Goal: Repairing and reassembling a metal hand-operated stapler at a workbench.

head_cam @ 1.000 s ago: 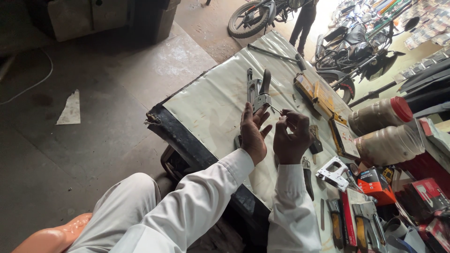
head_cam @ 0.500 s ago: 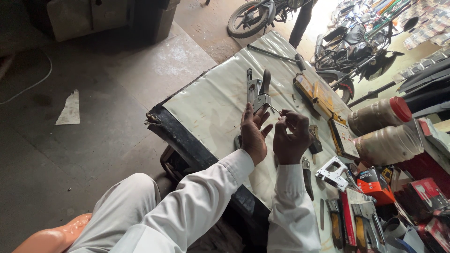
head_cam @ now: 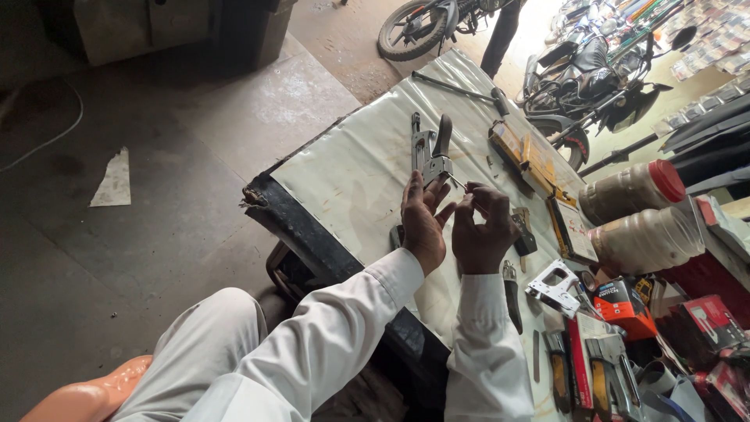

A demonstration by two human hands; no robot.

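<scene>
Staple gun, metal, upright at frame centre above the bench; my left hand clamps its base, right hand fingers pinched on a thin pin beside it.

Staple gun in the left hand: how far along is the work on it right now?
Done: the staple gun is off the table, upright in the left hand. In hand: the right hand pinches a thin metal piece at the gun's lower end; whether it is going in or coming out cannot be told. Left: the gun is not yet set down; another silver stapler lies untouched.
</scene>
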